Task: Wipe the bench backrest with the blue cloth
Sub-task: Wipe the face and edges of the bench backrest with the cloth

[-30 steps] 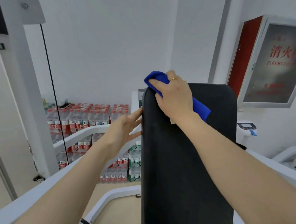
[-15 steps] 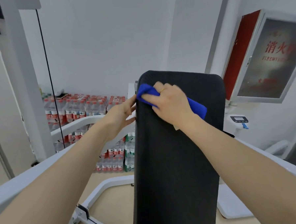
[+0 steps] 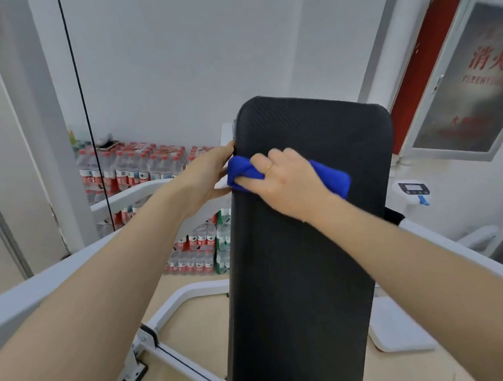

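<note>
Right hand [image 3: 287,182] clamps the blue cloth [image 3: 330,179] against the backrest [image 3: 307,274]. Left hand [image 3: 205,175], fingers straight, braces its edge. Stacked water bottles [image 3: 132,170] stand behind; the red cabinet [image 3: 454,77] lettering is blurred.

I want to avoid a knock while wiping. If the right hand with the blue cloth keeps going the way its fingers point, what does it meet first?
Probably the left hand, resting at the backrest edge beside the blue cloth under the right hand.

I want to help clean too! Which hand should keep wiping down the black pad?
Probably the right hand: it grips the blue cloth on the backrest. The left hand only touches the pad's side edge.
</note>
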### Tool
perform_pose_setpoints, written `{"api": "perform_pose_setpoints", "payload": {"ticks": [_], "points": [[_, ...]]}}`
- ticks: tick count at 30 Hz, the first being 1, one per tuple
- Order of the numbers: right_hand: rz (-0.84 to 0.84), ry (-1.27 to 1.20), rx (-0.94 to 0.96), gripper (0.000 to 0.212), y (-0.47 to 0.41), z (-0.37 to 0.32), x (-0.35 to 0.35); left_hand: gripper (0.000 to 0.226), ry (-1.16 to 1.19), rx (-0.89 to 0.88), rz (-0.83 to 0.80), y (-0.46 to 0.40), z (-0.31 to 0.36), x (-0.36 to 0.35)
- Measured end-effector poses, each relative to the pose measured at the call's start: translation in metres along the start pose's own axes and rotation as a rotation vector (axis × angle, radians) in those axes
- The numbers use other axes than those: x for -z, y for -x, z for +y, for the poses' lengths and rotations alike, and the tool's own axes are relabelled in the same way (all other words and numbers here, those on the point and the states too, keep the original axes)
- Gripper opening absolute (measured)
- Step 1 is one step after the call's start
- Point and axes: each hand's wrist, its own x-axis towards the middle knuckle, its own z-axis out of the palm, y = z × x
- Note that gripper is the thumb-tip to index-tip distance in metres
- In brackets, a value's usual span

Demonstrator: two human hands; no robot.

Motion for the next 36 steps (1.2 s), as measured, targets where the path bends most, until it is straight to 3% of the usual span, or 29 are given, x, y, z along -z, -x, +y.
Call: {"api": "perform_pose_setpoints", "payload": {"ticks": [3,6,12,16,20,22,26,30,32,35,36], "points": [[0.029,0.042,-0.226,0.039,-0.027,0.048,0.006,0.025,-0.072,0.000,-0.003,0.002,0.004,0.003],[0.034,-0.064,-0.359,0.042,-0.028,0.041,0.003,0.021,-0.098,-0.011,-0.016,0.001,0.004,0.003],[-0.073,-0.249,-0.130,0.037,0.027,-0.022,0.001,0.027,-0.190,-0.084,0.074,-0.004,0.004,-0.002],[-0.101,-0.125,0.021,0.028,0.017,-0.003,0.007,0.026,-0.287,-0.199,0.163,-0.004,0.004,-0.011],[-0.069,-0.109,-0.466,0.038,-0.025,0.039,0.014,0.034,-0.283,-0.196,0.200,-0.005,0.005,-0.008],[-0.011,-0.148,-0.560,0.040,-0.024,0.025,0.010,0.035,-0.304,-0.181,0.183,-0.008,0.005,-0.005],[-0.029,-0.204,-0.339,0.039,0.020,-0.024,0.001,0.034,-0.316,-0.202,0.216,-0.009,0.005,-0.007],[-0.110,-0.224,-0.135,0.038,0.034,-0.018,0.009,0.037,-0.470,-0.238,0.256,-0.004,0.000,-0.014],[-0.087,-0.180,-0.286,0.038,0.016,0.017,0.014,0.039,-0.548,-0.237,0.248,-0.005,-0.002,-0.014],[-0.087,-0.128,-0.759,0.040,-0.009,0.076,0.022,0.045,-0.584,-0.221,0.273,-0.012,0.000,-0.008],[-0.097,-0.114,-0.782,0.041,-0.009,0.080,0.022,0.044,-0.589,-0.212,0.283,-0.015,0.002,-0.008]]}}
